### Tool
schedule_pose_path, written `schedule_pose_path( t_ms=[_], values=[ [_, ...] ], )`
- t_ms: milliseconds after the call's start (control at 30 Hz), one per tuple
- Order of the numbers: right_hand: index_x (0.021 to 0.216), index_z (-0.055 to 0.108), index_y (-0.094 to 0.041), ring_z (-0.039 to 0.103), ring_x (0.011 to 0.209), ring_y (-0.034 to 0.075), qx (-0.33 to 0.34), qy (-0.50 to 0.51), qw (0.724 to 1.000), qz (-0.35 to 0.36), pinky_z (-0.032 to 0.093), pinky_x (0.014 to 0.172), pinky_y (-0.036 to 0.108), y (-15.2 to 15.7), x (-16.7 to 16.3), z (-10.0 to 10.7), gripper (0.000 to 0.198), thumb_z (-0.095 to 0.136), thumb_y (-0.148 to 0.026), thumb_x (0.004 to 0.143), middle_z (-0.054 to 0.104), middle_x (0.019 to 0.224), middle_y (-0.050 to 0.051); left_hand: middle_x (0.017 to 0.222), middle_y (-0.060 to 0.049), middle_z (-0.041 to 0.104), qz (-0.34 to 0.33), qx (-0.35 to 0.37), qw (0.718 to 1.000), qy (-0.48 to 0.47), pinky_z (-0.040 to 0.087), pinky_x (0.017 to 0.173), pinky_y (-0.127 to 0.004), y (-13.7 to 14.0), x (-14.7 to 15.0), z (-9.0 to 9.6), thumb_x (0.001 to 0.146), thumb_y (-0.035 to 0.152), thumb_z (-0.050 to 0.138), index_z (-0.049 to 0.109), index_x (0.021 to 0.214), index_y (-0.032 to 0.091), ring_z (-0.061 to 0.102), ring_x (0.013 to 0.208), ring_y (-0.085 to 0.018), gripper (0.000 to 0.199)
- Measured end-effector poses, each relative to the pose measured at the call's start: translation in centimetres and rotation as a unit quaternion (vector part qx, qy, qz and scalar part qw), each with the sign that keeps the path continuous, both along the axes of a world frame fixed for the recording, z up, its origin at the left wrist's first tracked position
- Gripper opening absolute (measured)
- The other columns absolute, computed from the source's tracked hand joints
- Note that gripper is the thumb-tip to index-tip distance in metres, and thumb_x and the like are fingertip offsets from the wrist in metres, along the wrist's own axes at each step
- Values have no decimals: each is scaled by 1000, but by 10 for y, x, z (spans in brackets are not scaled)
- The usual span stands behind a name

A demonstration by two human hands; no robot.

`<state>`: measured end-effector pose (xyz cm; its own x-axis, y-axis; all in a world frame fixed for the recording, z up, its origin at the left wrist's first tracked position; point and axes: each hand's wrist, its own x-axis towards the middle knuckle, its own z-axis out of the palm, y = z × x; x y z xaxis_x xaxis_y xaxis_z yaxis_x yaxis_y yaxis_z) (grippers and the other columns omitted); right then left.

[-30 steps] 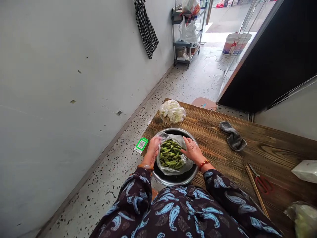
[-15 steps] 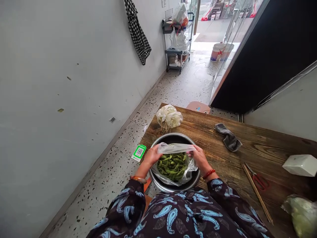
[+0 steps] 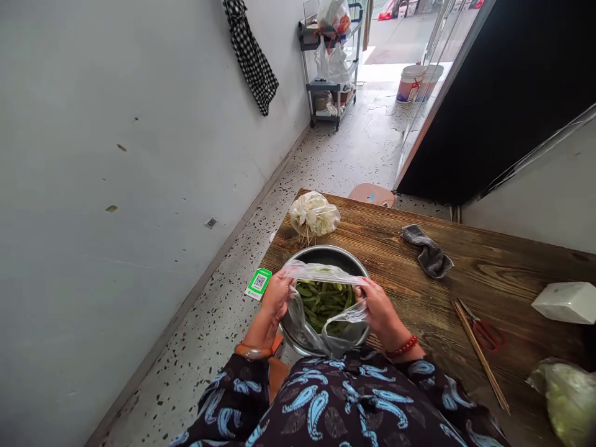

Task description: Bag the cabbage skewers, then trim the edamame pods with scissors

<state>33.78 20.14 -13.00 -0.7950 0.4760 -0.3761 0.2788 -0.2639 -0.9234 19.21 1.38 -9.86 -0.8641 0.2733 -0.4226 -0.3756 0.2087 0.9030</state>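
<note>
A clear plastic bag (image 3: 344,315) lies inside a steel bowl (image 3: 326,250) at the near edge of the wooden table. Green edamame pods (image 3: 323,304) fill the bag and show through its wide mouth. My left hand (image 3: 275,297) grips the bag's rim at the left, fingers closed on the film. At the right, my right hand (image 3: 379,310) pinches the same rim. Between the two hands the far edge of the bag is stretched into a taut band above the pods. The lower part of the bag is hidden in the bowl.
Behind the bowl sits a bag of pale skewered food (image 3: 315,214). A green QR card (image 3: 259,284) lies at the table's left edge. To the right are a grey cloth (image 3: 428,251), scissors (image 3: 487,332), bamboo skewers (image 3: 484,363), a white box (image 3: 565,302) and another filled bag (image 3: 570,397).
Both hands have lifted the bag's rim a little higher and toward me, and the left hand has moved left. The mouth is stretched wider, and its near right side now forms a loop.
</note>
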Motion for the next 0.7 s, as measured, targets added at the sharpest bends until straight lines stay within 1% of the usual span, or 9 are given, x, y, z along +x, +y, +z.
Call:
schedule_pose_path(
  t_ms=[100,167,233,300,367,433,500,600,700],
  values=[
    [88,60,-21,52,55,17,-13,22,1000,5,44,47,28,27,13,25,25,47,-42,83,60,69,5,64,-1,60,-10,37,999,-3,41,56,-22,19,5,39,66,24,61,69,85,15,53,61,-13,23],
    [92,59,-22,53,58,18,-10,41,999,1,45,50,29,48,23,43,24,49,-41,83,62,75,6,61,1,57,-24,62,998,1,39,54,-21,39,11,67,66,24,62,69,85,15,49,57,-11,23],
    [93,58,-23,51,57,17,3,60,998,-6,43,49,30,72,34,60,23,49,-42,83,61,75,5,57,3,52,-53,106,993,-10,34,50,-19,66,19,92,66,23,64,68,82,13,42,50,-8,20],
    [89,58,-24,47,53,17,20,75,997,-28,39,46,30,97,46,74,22,49,-43,83,57,69,4,57,3,52,-81,144,986,-23,34,50,-19,98,30,110,66,23,64,67,80,12,42,50,-7,18],
    [85,58,-24,44,52,16,37,88,993,-71,38,46,29,122,58,84,20,50,-43,83,54,66,2,59,2,54,-104,176,978,-36,37,52,-20,132,41,118,66,20,61,66,80,13,45,53,-8,17],
    [87,59,-23,45,54,16,61,100,984,-131,40,48,29,145,70,87,20,53,-42,82,56,70,3,63,1,57,-120,185,975,-26,39,56,-20,164,50,112,69,20,58,66,83,13,49,57,-10,18],
    [92,59,-23,48,59,16,83,102,974,-182,43,52,29,164,82,82,23,54,-42,82,60,79,5,66,0,58,-138,160,977,6,40,57,-21,192,59,93,74,23,56,66,88,14,51,60,-11,19],
    [94,61,-22,50,62,15,123,65,969,-202,45,57,28,180,101,56,30,48,-47,85,62,84,5,61,1,55,-178,79,981,26,38,54,-22,222,72,45,79,32,54,65,86,15,48,55,-11,22],
    [83,64,-19,46,56,15,149,9,970,-192,42,53,28,183,121,14,40,44,-54,83,58,67,3,47,4,43,-214,-9,977,15,33,47,-22,238,87,-9,79,40,54,62,70,14,38,43,-9,29]
  ],
)
